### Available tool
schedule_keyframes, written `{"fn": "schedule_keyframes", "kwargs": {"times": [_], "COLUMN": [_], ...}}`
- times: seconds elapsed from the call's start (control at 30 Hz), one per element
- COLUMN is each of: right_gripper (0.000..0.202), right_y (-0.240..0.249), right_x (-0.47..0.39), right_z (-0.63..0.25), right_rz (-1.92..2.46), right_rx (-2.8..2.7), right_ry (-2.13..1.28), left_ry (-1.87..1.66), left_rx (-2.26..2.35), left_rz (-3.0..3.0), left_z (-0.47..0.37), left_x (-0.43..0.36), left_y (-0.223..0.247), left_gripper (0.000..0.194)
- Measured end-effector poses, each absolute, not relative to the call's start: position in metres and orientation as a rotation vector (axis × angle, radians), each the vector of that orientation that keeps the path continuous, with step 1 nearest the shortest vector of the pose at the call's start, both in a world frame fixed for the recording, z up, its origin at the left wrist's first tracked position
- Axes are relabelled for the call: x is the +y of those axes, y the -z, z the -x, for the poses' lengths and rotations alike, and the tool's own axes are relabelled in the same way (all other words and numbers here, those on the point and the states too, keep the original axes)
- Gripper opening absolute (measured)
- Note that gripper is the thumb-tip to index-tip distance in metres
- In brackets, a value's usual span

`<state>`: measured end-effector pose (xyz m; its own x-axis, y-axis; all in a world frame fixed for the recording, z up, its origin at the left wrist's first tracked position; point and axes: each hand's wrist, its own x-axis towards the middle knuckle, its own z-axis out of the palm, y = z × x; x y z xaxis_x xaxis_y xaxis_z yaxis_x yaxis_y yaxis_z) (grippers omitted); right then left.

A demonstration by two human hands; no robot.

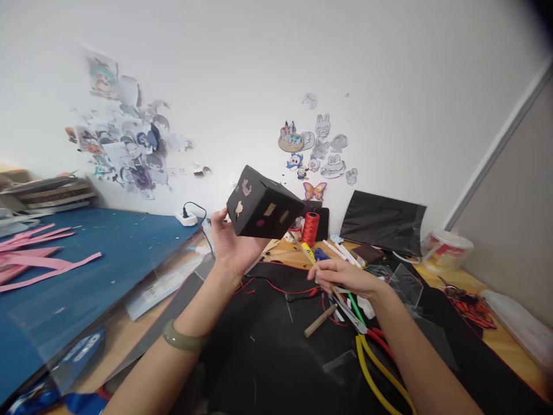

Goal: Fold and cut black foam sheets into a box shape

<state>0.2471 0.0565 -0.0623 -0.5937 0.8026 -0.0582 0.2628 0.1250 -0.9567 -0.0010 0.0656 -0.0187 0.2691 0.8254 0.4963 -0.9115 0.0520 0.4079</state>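
Observation:
A black box point(270, 210) with small patches and cut-out shapes on its sides is tilted in the air, held from below and the left by my left hand point(235, 245). My right hand point(345, 276) pinches a thin wooden stick point(309, 253), whose upper end points up toward the box's right side. Whether the tip touches the box I cannot tell. Under my right hand lie scissors point(352, 317), a green pen point(356, 306) and a short wooden rod point(320, 321) on the black mat point(259, 357).
A red thread spool point(310, 229) stands behind the mat, with markers point(341, 252) near it. Yellow-handled pliers point(382, 374) lie at the front right. Pink strips point(47, 262) rest on the blue surface point(125, 242). A clear tub point(447, 251) is at the right.

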Motion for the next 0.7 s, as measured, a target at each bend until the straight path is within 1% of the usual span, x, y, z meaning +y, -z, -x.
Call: {"fn": "schedule_keyframes", "kwargs": {"times": [0.17,0.33,0.43,0.6,0.7], "right_gripper": [0.035,0.032,0.031,0.023,0.02], "right_y": [0.035,0.008,0.0,-0.013,-0.018], "right_x": [0.048,0.031,0.023,0.008,0.003], "right_z": [-0.279,-0.284,-0.282,-0.291,-0.303], "right_rz": [1.098,1.117,1.119,1.05,1.06], "right_rx": [-1.76,-1.607,-1.552,-1.407,-1.319], "right_ry": [-1.224,-0.98,-0.892,-0.676,-0.544], "left_ry": [-1.303,-1.267,-1.199,-1.118,-1.141], "left_rx": [-0.052,0.054,0.122,0.209,0.238], "left_rz": [-0.727,-0.716,-0.724,-0.714,-0.677], "left_z": [0.013,0.006,-0.004,-0.015,-0.014], "left_x": [0.081,0.09,0.091,0.097,0.106], "left_y": [0.03,0.047,0.052,0.058,0.066], "left_gripper": [0.032,0.027,0.029,0.043,0.037]}}
